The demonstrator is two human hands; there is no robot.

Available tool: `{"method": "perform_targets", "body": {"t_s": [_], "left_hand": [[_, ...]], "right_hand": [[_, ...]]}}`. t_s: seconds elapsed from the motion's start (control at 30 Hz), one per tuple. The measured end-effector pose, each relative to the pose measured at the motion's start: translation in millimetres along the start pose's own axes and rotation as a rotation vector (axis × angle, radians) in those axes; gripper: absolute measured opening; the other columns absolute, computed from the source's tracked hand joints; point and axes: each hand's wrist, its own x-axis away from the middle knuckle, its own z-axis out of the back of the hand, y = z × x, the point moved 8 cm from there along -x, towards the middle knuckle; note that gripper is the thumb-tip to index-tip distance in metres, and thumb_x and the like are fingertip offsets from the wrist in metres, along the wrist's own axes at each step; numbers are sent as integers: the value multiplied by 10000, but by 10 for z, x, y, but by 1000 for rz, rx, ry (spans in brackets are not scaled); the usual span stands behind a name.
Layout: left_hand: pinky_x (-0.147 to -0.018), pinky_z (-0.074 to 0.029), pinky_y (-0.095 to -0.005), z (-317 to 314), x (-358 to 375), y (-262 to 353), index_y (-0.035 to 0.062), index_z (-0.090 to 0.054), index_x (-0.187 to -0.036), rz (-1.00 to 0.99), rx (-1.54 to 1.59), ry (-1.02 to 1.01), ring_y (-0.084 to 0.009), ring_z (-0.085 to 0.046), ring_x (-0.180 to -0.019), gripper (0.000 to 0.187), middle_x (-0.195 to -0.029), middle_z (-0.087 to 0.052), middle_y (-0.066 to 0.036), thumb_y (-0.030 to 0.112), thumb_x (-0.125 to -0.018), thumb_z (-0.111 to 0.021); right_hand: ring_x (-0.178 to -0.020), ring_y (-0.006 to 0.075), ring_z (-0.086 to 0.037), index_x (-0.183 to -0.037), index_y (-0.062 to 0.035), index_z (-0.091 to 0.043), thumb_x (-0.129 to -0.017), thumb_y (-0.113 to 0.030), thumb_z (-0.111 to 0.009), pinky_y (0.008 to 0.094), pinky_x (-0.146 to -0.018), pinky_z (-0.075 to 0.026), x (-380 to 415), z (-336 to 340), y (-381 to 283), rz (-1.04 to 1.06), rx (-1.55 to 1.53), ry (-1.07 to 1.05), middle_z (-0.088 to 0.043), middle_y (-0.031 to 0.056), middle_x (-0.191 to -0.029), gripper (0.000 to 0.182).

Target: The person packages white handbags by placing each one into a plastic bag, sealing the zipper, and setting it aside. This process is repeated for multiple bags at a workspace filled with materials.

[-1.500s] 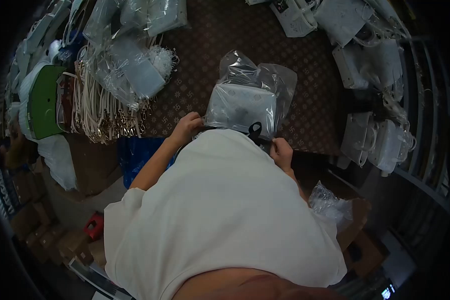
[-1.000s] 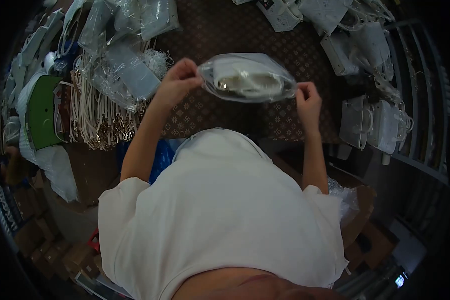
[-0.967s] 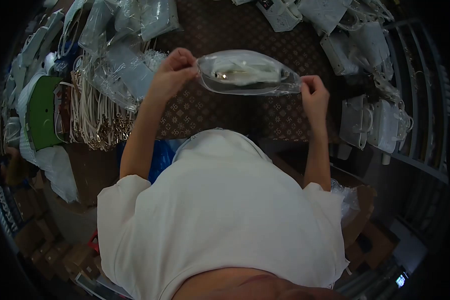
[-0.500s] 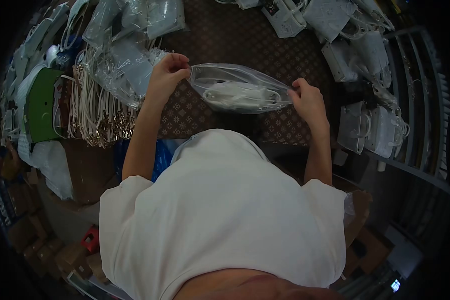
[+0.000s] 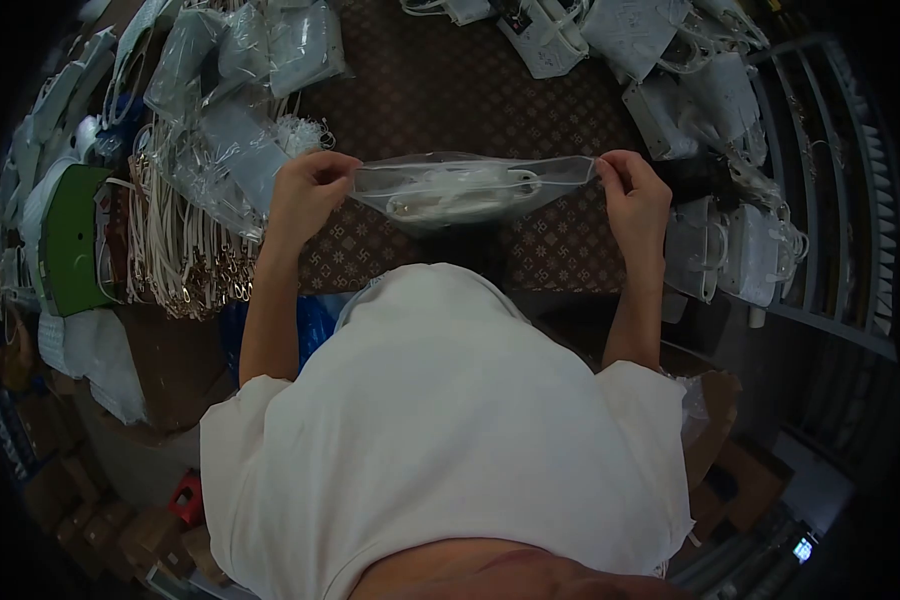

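Stretched between my hands is a clear plastic bag (image 5: 370, 183), its top edge pulled nearly straight. Inside it lies a white handbag (image 5: 450, 205) with its handle showing through the film. My left hand (image 5: 310, 195) pinches the bag's left top corner between thumb and fingers. At the opposite corner, my right hand (image 5: 635, 190) grips the film in the same way. The plastic bag is held over the near part of a brown patterned table (image 5: 450, 100).
Left on the table, white straps with gold clasps (image 5: 185, 250) hang over the edge beside plastic-wrapped bags (image 5: 235, 140). A green curved panel (image 5: 75, 240) stands further left. White handbags (image 5: 640, 40) lie at the back right, more (image 5: 735, 250) at the right edge, near a metal rack (image 5: 830, 200).
My hands have spread apart and the plastic bag's mouth has gone from gaping to drawn flat and taut. My left hand has moved lower and left. The view has shifted slightly.
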Motion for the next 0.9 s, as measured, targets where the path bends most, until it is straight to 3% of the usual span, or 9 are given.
{"method": "perform_targets", "body": {"t_s": [0.1,0.17,0.23,0.37,0.47,0.6,0.67,0.77,0.9], "left_hand": [[-540,-424,-206,13,4,40,-25,-634,-919,-39,-6,32,-89,-531,-591,218,-733,-583,-56,17,-714,-573],[-581,-433,-215,35,-4,134,-3,-639,-931,-115,-23,69,-104,-543,-690,217,-847,-567,-71,48,-720,-628],[-604,-442,-230,3,68,376,15,-644,-934,-204,-125,46,-125,-545,-751,235,-907,-558,-79,69,-706,-659],[-634,-462,-277,-134,250,647,53,-648,-928,-499,-368,45,-194,-540,-890,264,-1061,-517,-97,100,-675,-706],[-671,-455,-287,-117,259,494,20,-615,-920,-439,-434,-5,-193,-566,-831,269,-987,-560,-96,15,-661,-689],[-615,-472,-286,120,245,280,25,-603,-864,-320,-349,35,-215,-580,-729,196,-875,-584,-69,17,-682,-675],[-609,-474,-279,480,362,485,18,-590,-863,-458,-486,413,-202,-581,-659,195,-790,-594,-61,-3,-685,-667],[-605,-470,-272,603,378,554,16,-585,-904,-496,-428,403,-170,-576,-670,215,-806,-598,-72,-3,-701,-654],[-600,-468,-263,-1,317,620,14,-580,-969,-509,-295,320,-141,-569,-659,273,-810,-604,-73,0,-706,-653]], "right_hand": [[-729,132,-570,-975,-24,-589,-774,-55,-608,236,-651,-446,-13,-11,274,-18,-128,-116,-596,69,-846,204],[-781,128,-569,-1030,-32,-584,-774,-50,-606,231,-689,-447,-36,-52,434,0,-235,-176,-594,62,-911,257],[-855,123,-553,-1101,-32,-559,-771,-35,-602,225,-750,-435,-58,-111,470,115,-316,-216,-574,54,-990,333],[-848,109,-545,-1054,-8,-580,-771,-14,-592,210,-737,-425,-92,-345,601,-61,-616,-277,-574,51,-946,283],[-807,99,-539,-977,10,-605,-779,0,-581,196,-705,-417,-146,-503,645,24,-649,-367,-573,38,-881,200],[-749,82,-520,-863,21,-603,-801,-2,-570,188,-676,-404,-158,-433,704,103,-635,-180,-569,24,-799,74],[-732,77,-513,-837,21,-593,-809,-10,-569,187,-670,-400,-91,-383,772,70,-662,-95,-566,19,-779,48],[-705,67,-487,-809,15,-577,-821,-16,-561,184,-647,-384,39,-331,871,35,-704,0,-555,14,-780,37],[-675,64,-462,-804,12,-570,-819,-13,-560,187,-617,-367,105,-282,870,84,-652,32,-545,10,-781,30]]}}
